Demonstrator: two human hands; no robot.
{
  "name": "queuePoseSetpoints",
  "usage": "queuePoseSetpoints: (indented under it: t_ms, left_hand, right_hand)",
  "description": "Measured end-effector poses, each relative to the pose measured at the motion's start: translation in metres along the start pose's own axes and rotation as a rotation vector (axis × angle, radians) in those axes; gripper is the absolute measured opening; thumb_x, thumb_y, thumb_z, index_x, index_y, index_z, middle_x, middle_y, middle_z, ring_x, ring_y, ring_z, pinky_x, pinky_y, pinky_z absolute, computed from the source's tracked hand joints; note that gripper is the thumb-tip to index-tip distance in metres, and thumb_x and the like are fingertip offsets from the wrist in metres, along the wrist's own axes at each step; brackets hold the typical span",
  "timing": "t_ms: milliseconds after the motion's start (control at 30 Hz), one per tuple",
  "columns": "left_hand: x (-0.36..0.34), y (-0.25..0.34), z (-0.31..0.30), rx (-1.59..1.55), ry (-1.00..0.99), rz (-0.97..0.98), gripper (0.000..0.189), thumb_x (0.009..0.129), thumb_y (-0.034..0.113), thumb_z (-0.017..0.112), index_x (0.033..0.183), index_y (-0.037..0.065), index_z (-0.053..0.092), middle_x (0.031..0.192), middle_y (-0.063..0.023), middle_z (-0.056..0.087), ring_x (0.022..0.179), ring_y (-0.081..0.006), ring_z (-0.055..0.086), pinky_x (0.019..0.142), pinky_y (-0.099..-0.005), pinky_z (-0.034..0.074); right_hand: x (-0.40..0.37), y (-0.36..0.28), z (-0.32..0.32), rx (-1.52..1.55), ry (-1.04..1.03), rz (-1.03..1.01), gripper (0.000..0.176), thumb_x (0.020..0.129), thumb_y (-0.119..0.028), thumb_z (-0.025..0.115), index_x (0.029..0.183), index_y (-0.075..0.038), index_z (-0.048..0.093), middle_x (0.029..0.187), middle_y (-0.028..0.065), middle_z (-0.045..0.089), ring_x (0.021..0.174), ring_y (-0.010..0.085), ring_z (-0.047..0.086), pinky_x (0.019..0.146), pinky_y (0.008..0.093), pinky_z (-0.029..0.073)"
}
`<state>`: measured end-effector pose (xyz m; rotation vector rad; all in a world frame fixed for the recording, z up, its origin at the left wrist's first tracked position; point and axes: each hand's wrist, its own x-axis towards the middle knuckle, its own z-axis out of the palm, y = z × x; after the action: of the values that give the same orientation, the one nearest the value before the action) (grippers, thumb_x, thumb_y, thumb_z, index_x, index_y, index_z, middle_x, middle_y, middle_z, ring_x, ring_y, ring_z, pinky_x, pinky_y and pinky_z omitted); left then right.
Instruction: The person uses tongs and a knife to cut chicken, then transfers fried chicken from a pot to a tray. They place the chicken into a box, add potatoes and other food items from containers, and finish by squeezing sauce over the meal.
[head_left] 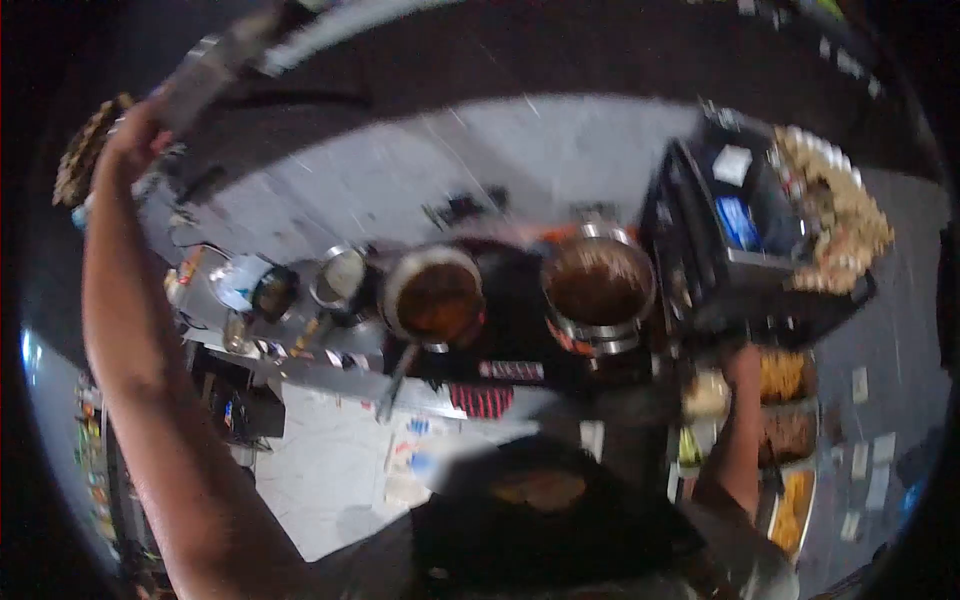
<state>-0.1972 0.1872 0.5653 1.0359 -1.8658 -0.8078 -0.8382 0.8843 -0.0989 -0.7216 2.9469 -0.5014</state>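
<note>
My left hand (138,138) is raised at the upper left, its fingers closed at the end of a pale, blurred object (205,85) that I cannot make out. On the right, my right hand (742,366) reaches to the lower edge of a black box-like appliance (690,240), just above the food trays; its fingers are hidden. A pan with reddish-brown food (435,300) and a pot of brown food (598,285) stand on the black stove (510,345) between my arms.
A small pot (340,275) and jars stand left of the pan. Trays with yellow food (785,375) and brown food (790,435) line the lower right. A red-and-black striped cloth (482,402) hangs below the stove. Light floor (320,450) shows at the lower left.
</note>
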Motion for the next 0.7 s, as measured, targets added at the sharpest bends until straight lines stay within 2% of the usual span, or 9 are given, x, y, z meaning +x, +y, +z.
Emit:
queuePoseSetpoints:
  t_ms: [33,100,133,167,233,300,367,500,700]
  left_hand:
    - [0.04,-0.032,-0.04,0.287,-0.274,0.272,0.032,0.109,0.044,0.06,0.119,0.015,0.07,0.097,0.0036,0.066,0.083,-0.0073,0.059,0.062,-0.0175,0.045]
    - [0.084,-0.053,-0.082,-0.075,-0.115,0.039,0.034,0.112,0.039,0.057,0.131,0.012,0.066,0.1,0.0053,0.061,0.082,-0.0085,0.056,0.063,-0.019,0.046]
    - [0.123,-0.057,-0.122,-0.158,-0.421,-0.148,0.041,0.111,0.037,0.061,0.141,0.009,0.062,0.139,-0.0069,0.065,0.122,-0.0157,0.061,0.112,-0.0352,0.048]
    - [0.07,-0.081,-0.064,-0.139,-0.098,0.496,0.035,0.11,0.032,0.058,0.137,0.01,0.063,0.111,-0.0001,0.063,0.093,-0.0121,0.063,0.068,-0.0179,0.049]
    - [0.015,-0.037,-0.031,-0.044,0.009,0.183,0.036,0.11,0.034,0.057,0.135,0.009,0.063,0.107,-0.002,0.064,0.089,-0.0141,0.063,0.065,-0.0206,0.049]
    - [0.009,-0.007,-0.031,-0.013,-0.049,-0.014,0.037,0.11,0.035,0.056,0.132,0.008,0.064,0.104,-0.0039,0.065,0.085,-0.0161,0.064,0.063,-0.0232,0.05]
    - [0.014,0.003,-0.036,-0.01,-0.134,-0.094,0.038,0.11,0.037,0.055,0.13,0.007,0.064,0.1,-0.0057,0.066,0.081,-0.0181,0.064,0.06,-0.0258,0.051]
    - [0.034,0.013,-0.031,-0.003,-0.328,-0.184,0.042,0.11,0.041,0.053,0.126,0.005,0.065,0.093,-0.0095,0.067,0.073,-0.0221,0.065,0.055,-0.031,0.053]
    - [0.057,0.018,-0.022,-0.023,-0.61,-0.295,0.049,0.109,0.047,0.05,0.119,0.001,0.066,0.082,-0.0152,0.07,0.06,-0.0281,0.066,0.047,-0.0389,0.055]
  right_hand:
    - [-0.039,-0.038,-0.04,0.102,-0.019,0.038,0.049,0.099,-0.047,0.065,0.108,0.0,0.074,0.116,0.0287,0.073,0.111,0.0496,0.069,0.095,0.0549,0.056]
    - [-0.079,-0.034,-0.04,0.175,-0.106,-0.064,0.048,0.104,-0.047,0.062,0.106,-0.001,0.075,0.106,0.0277,0.074,0.101,0.0517,0.068,0.088,0.0543,0.056]
    - [-0.089,-0.026,-0.038,-0.012,-0.218,-0.51,0.045,0.106,-0.044,0.059,0.103,-0.002,0.075,0.105,0.0255,0.073,0.101,0.0502,0.067,0.088,0.0545,0.055]
    - [-0.109,-0.042,-0.035,-0.007,-0.226,-0.681,0.04,0.105,-0.038,0.058,0.098,-0.002,0.075,0.106,0.0243,0.073,0.102,0.0472,0.067,0.089,0.0543,0.054]
    - [-0.141,-0.117,-0.046,0.205,-0.578,-0.332,0.032,0.102,-0.033,0.062,0.105,-0.005,0.076,0.106,0.0241,0.073,0.106,0.0448,0.069,0.093,0.0531,0.054]
    - [-0.166,-0.183,-0.042,0.38,-0.654,-0.105,0.034,0.098,-0.036,0.068,0.11,-0.006,0.076,0.107,0.0249,0.074,0.106,0.0461,0.069,0.094,0.0541,0.054]
    - [-0.171,-0.207,0.022,0.258,-0.356,-0.198,0.034,0.094,-0.038,0.072,0.096,-0.003,0.073,0.089,0.0217,0.073,0.091,0.0426,0.073,0.08,0.0526,0.056]
    - [-0.185,-0.22,0.131,0.062,-0.26,-0.083,0.037,0.093,-0.038,0.074,0.11,-0.005,0.071,0.104,0.0217,0.074,0.1,0.0449,0.072,0.087,0.0553,0.057]
    - [-0.234,-0.278,0.143,-0.054,-0.126,0.129,0.027,0.09,-0.023,0.072,0.112,-0.009,0.064,0.116,0.019,0.069,0.1,0.0429,0.073,0.083,0.0555,0.059]
